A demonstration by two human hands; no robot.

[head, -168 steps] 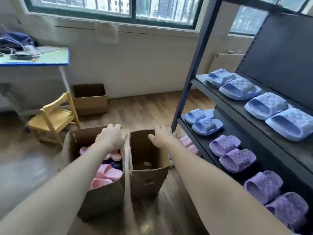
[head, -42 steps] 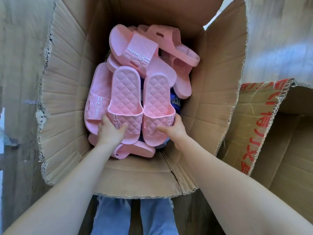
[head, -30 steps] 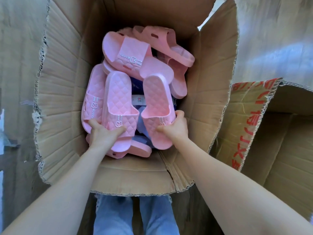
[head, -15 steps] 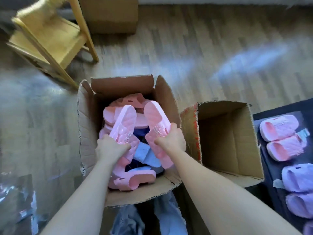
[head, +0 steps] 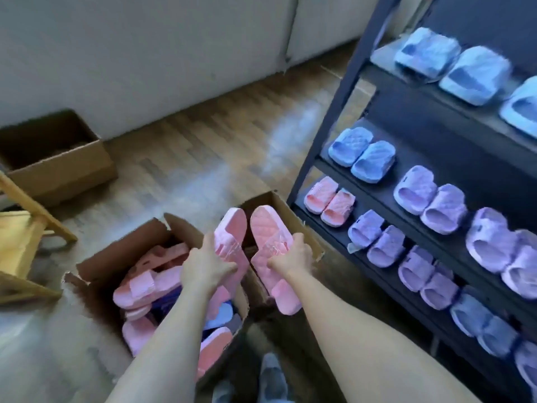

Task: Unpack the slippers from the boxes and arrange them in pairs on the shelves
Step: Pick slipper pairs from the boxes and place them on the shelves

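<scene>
Now the left hand (head: pixel 207 267) and right hand (head: pixel 290 258) are each curling fingers round one of the pink slippers (head: pixel 267 228) above the open box (head: pixel 96 264), and swinging them rightward is risking a knock against the shelf post (head: pixel 334 112), with room looking tight beside the shelved pink pair (head: pixel 328 203).

pink slipper pair (head: pixel 267 228), seemingly quilted, side by side above open boxes (head: pixel 186 228).

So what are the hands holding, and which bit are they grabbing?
A pink slipper each. The left hand grips the left slipper round its middle, at the strap; the right hand grips the right slipper the same way.
</scene>
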